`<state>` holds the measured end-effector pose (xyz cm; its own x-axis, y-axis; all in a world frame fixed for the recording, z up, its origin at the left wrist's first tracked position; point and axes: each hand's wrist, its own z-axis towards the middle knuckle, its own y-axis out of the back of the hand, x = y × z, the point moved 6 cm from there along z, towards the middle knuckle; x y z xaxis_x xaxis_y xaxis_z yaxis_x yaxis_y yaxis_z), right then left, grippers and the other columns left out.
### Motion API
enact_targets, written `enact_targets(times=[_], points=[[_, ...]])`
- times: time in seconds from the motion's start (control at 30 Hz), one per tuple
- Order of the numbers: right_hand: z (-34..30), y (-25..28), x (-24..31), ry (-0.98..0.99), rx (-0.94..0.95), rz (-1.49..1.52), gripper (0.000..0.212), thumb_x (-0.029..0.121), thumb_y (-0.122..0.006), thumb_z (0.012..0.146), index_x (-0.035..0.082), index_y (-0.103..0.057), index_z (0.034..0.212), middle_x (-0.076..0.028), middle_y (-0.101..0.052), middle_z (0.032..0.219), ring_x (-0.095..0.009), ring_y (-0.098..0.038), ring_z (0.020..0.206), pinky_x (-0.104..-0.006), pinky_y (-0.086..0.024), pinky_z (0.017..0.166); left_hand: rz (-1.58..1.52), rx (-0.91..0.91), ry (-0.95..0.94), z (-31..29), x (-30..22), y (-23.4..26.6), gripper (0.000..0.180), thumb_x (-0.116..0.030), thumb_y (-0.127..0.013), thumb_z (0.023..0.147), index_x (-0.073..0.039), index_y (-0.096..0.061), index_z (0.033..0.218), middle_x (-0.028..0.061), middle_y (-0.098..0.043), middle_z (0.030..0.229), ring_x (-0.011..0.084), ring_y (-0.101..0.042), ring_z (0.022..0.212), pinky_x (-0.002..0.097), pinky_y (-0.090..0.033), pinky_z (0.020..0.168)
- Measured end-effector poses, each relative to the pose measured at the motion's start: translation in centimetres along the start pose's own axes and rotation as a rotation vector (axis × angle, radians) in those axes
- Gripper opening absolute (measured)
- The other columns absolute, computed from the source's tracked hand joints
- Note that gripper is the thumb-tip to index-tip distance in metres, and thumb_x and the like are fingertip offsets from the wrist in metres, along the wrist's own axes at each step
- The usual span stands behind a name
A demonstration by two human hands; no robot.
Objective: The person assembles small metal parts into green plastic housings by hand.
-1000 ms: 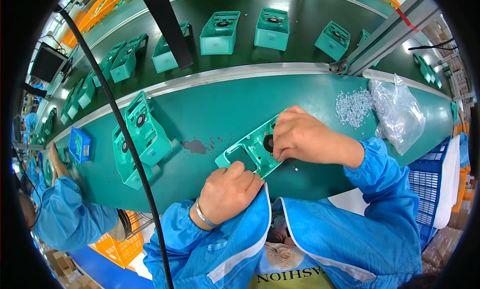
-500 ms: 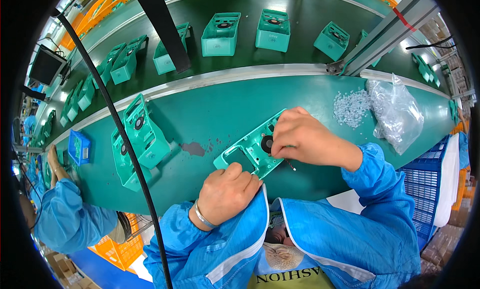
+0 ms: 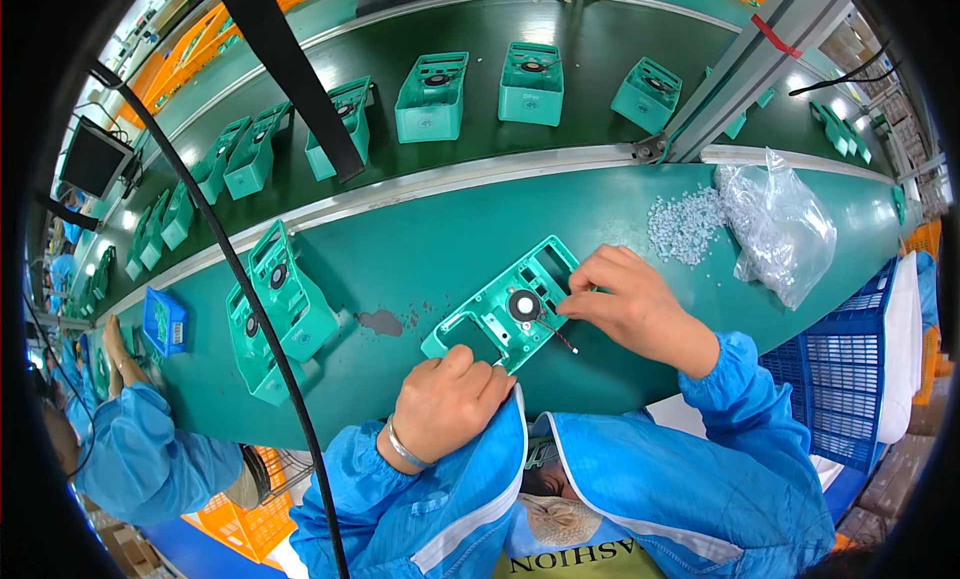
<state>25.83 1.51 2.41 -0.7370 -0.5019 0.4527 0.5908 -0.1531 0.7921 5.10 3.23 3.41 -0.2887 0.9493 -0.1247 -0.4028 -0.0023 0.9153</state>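
A flat teal plastic housing panel (image 3: 500, 304) lies on the green workbench (image 3: 420, 239) in front of me, with a round black-and-silver speaker (image 3: 523, 306) set in it and thin wires trailing toward me. My left hand (image 3: 448, 399) grips the panel's near edge, fingers curled over it. My right hand (image 3: 630, 304) rests on the panel's right side, fingertips pinched together just beside the speaker; whether a small part sits between them is hidden.
A pile of small whitish parts (image 3: 685, 224) and a clear plastic bag (image 3: 780, 224) lie at the right. Stacked teal panels (image 3: 280, 309) sit to the left. Teal housings (image 3: 432, 97) ride the conveyor behind. A blue crate (image 3: 835, 369) stands at right; another worker's arm (image 3: 130, 419) at left.
My right hand has slid right off the speaker, which now shows uncovered. My left hand keeps its grip on the panel's near edge.
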Motion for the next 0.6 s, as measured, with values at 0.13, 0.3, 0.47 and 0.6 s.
enact_targets(times=[0.13,0.3,0.47,0.6], points=[[2.6,-0.3,0.4,0.159,0.072,-0.045,0.011,0.014,-0.072,0.073,0.011,-0.074,0.084,-0.001,-0.058,0.090,-0.022,-0.057,0.090,-0.0372,-0.046,0.079,0.002,0.001,-0.005,0.1,0.0,0.1,0.019,-0.022,-0.083,0.074,-0.012,-0.071,0.086,-0.0013,-0.049,0.067,0.0165,-0.052,0.067,0.0313,-0.044,0.047],[3.4,-1.9,2.4,0.473,0.225,-0.252,0.012,0.022,-0.068,0.072,0.013,-0.071,0.064,0.000,-0.057,0.082,-0.020,-0.055,0.091,-0.0357,-0.045,0.084,-0.035,0.004,0.000,-0.1,0.2,0.0,0.018,-0.021,-0.083,0.074,-0.013,-0.070,0.084,-0.0015,-0.050,0.068,0.0169,-0.053,0.067,0.0313,-0.044,0.047],[2.9,-2.3,4.0,0.552,0.245,-0.400,0.011,0.020,-0.067,0.071,0.014,-0.068,0.061,0.000,-0.056,0.079,-0.019,-0.055,0.091,-0.0352,-0.045,0.084,-0.029,-0.002,0.005,-0.3,0.1,-0.1,0.016,-0.022,-0.080,0.075,-0.014,-0.067,0.079,-0.0030,-0.049,0.069,0.0152,-0.053,0.073,0.0298,-0.044,0.049],[3.1,-2.5,3.6,0.596,0.337,-0.418,0.008,0.019,-0.067,0.072,0.012,-0.070,0.069,0.000,-0.056,0.081,-0.020,-0.055,0.091,-0.0358,-0.045,0.083,-0.033,-0.004,0.012,-0.2,0.3,0.0,0.018,-0.022,-0.083,0.072,-0.014,-0.069,0.082,-0.0020,-0.051,0.068,0.0174,-0.053,0.068,0.0315,-0.046,0.048]])
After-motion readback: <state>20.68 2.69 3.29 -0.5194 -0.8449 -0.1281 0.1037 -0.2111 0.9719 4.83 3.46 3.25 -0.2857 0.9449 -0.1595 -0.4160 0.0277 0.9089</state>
